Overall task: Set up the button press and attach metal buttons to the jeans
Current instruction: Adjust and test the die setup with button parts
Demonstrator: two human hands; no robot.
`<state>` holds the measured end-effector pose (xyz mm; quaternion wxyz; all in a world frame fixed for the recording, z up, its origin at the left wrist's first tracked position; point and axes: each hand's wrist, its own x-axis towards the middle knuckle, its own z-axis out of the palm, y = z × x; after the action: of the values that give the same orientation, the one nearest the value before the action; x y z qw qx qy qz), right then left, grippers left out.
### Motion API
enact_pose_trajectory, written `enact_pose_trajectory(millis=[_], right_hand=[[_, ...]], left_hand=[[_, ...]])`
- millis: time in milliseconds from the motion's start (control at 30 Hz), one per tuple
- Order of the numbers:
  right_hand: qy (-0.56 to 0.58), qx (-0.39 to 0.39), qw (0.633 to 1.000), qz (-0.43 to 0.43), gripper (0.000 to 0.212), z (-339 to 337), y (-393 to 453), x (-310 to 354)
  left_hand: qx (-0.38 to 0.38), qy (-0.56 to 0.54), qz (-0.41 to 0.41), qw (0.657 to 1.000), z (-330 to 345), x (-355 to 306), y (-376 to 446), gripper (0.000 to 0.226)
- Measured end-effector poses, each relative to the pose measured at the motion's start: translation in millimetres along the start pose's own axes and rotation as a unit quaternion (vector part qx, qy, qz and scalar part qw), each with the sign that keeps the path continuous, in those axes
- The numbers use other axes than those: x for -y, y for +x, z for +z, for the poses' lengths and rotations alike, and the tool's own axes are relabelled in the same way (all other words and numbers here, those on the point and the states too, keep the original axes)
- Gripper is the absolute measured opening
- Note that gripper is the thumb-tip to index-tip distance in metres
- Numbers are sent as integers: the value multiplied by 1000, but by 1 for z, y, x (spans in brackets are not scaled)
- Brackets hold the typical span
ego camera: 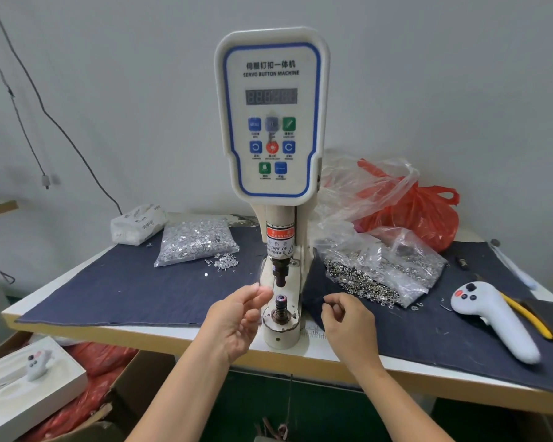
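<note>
The white servo button machine [272, 116] stands at the table's front edge, its display dark. Its upper punch [281, 277] hangs above the spring-loaded lower die [281, 303], and a small round piece sits on top of that die. My left hand [237, 317] hovers just left of the die, fingers loosely curved, nothing visible in it. My right hand [345, 320] is just right of the die with curled fingers, pinching a small dark piece I cannot identify, at the edge of the dark denim [125, 291] spread over the table.
A clear bag of silver tacks [195, 240] lies back left, with loose tacks beside it. A bag of metal button rings [383, 275] and red plastic bags [422, 208] lie to the right. A white handheld controller [492, 317] rests front right. Boxes stand below left.
</note>
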<state>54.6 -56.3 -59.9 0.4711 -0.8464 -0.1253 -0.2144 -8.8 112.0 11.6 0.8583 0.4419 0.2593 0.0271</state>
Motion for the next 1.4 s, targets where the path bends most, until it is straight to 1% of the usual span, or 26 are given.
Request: enact_pose_trajectory(millis=[67, 167, 200, 267, 300, 333, 400, 467, 533, 600, 667, 733, 800, 867, 967, 1100, 1133, 1167, 1200, 1233, 1267, 1300, 1367, 1400], right_hand=[[26, -16, 999, 41, 14, -3, 2, 0], [100, -14, 985, 138, 19, -20, 16, 1], [84, -18, 986, 144, 21, -30, 23, -1], [-42, -22, 992, 117, 23, -50, 41, -11], [-119, -11, 987, 105, 24, -59, 48, -15], [-182, 15, 978, 99, 24, -66, 55, -18], [-272, 89, 955, 76, 19, -71, 63, -22], [-303, 153, 939, 46, 15, -67, 67, -19], [-286, 197, 938, 9, 14, -59, 68, -16], [-289, 200, 936, -24, 16, -52, 69, -12], [-330, 190, 924, -37, 18, -49, 71, -14], [-366, 196, 909, -25, 21, -49, 74, -18], [-357, 201, 912, -12, 21, -49, 76, -23], [-328, 189, 926, 3, 14, -47, 79, -26], [-291, 173, 941, 22, 10, -47, 80, -27], [-250, 146, 957, 18, 17, -50, 78, -19], [-212, 137, 967, 21, 17, -51, 75, -13], [-144, 131, 980, 35, 15, -52, 71, -5], [-48, 134, 988, 66, 14, -53, 65, 5], [67, 153, 980, 112, 12, -55, 58, 17], [180, 188, 951, 168, 10, -56, 49, 31], [273, 230, 907, 222, 7, -56, 40, 43], [388, 302, 821, 290, 7, -55, 22, 64], [412, 328, 793, 306, 9, -53, 15, 72]], left_hand=[[-19, 19, 11, 1000, -9, 5, 4, 15], [-55, 60, 34, 996, -21, 10, 13, 13], [-72, 78, 46, 993, -25, 10, 18, 12], [-108, 117, 72, 985, -30, 9, 28, 10], [-121, 135, 83, 980, -32, 10, 32, 9], [-129, 150, 94, 976, -33, 11, 36, 10], [-128, 173, 116, 970, -36, 16, 40, 13], [-123, 196, 138, 963, -38, 22, 42, 14], [-118, 214, 155, 957, -40, 25, 42, 12], [-114, 223, 165, 954, -41, 27, 42, 8], [-109, 228, 172, 952, -42, 28, 41, 8], [-105, 232, 175, 951, -43, 29, 41, 10], [-104, 231, 175, 952, -43, 30, 42, 12], [-105, 229, 174, 952, -44, 31, 42, 11], [-102, 230, 176, 952, -44, 30, 42, 11], [-99, 231, 183, 950, -43, 30, 40, 10], [-104, 226, 190, 950, -42, 30, 37, 10], [-114, 222, 202, 947, -40, 30, 34, 10], [-125, 224, 222, 941, -39, 30, 28, 10], [-134, 232, 248, 931, -37, 30, 21, 10], [-135, 242, 276, 920, -34, 30, 12, 9], [-127, 249, 302, 912, -31, 30, 2, 9], [-82, 255, 329, 906, -23, 30, -20, 9], [-52, 253, 328, 909, -19, 30, -29, 9]])
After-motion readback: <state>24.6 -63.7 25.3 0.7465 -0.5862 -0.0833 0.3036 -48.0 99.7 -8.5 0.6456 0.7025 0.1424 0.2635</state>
